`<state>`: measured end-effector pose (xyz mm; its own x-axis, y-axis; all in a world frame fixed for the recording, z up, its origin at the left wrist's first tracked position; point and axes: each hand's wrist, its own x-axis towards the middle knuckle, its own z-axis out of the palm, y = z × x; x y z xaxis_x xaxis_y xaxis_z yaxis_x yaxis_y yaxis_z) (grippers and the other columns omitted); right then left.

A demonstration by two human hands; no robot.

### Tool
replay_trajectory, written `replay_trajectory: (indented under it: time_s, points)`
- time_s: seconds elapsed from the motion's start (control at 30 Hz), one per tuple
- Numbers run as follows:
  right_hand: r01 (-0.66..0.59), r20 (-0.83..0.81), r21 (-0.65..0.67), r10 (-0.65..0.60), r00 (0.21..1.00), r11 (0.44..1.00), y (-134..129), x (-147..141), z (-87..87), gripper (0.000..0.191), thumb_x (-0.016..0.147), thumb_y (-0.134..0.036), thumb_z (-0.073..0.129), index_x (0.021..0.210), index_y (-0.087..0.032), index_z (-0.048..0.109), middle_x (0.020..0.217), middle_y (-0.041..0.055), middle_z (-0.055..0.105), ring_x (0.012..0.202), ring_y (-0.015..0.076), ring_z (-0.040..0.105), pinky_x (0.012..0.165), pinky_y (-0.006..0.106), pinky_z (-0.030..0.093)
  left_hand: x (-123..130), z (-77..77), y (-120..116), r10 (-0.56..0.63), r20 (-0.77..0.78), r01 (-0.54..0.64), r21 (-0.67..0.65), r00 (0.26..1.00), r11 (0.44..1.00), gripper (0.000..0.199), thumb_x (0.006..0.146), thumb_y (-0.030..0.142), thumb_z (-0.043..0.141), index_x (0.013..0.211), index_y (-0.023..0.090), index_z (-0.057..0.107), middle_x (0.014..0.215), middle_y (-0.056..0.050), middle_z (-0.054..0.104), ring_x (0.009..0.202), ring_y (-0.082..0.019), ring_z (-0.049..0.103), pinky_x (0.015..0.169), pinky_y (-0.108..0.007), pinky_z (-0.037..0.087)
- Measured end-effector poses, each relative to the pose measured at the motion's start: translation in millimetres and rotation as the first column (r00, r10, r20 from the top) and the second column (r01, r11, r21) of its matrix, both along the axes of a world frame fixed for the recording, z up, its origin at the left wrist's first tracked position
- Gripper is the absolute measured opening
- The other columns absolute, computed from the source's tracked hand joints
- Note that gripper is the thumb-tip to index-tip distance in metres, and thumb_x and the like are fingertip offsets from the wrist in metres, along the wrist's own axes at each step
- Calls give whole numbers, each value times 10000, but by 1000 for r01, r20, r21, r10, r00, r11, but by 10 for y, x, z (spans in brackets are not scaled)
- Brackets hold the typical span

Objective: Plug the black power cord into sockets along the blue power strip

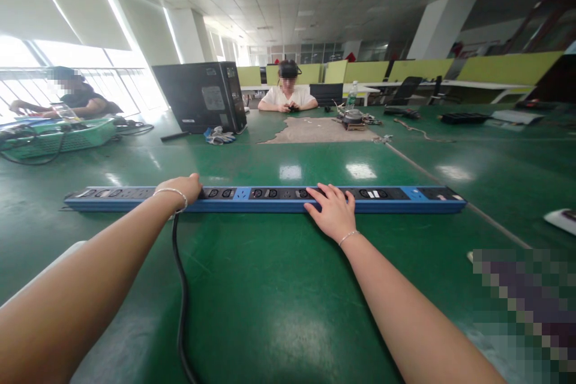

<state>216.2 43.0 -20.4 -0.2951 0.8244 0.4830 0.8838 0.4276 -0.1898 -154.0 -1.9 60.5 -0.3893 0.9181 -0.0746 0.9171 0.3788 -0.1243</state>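
A long blue power strip [270, 207] with a row of black sockets lies across the green table. My left hand [182, 189] is closed over the left part of the strip, and a black cable [182, 288] runs from under it toward the table's near side. What the fingers grip is mostly hidden, but the cable comes out at the wrist. My right hand [333, 210] rests on the strip right of its middle, fingers spread on its top and front edge, holding nothing.
A black computer case [198, 99] stands at the back left, with gloves [219, 135] beside it. Further left is a green basket [81, 137] of cables. A person [288, 93] sits across the table, another at far left. A bottle [352, 95] stands beyond.
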Motion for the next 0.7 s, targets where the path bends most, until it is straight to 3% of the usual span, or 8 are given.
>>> replay_trajectory:
  time_s: [0.43,0.7]
  points:
    - [10,16,0,-10,1000,1000,-13,-4,12,389,862,-519,463,1222,-395,547,1349,-9,499,1259,236,374,1030,498,171,186,10,-195,88,-54,-89,-8,995,996,456,882,432,172,1076,135,458,1026,-247,643,964,-345,614,771,-446,433]
    - [12,33,-8,-12,999,1000,-4,-2,9,397,869,-523,442,1231,-395,542,1352,-11,495,1254,244,371,1026,498,172,91,42,-85,70,-9,-70,-21,998,997,390,860,419,289,1023,125,485,1032,-256,640,962,-337,613,779,-432,435]
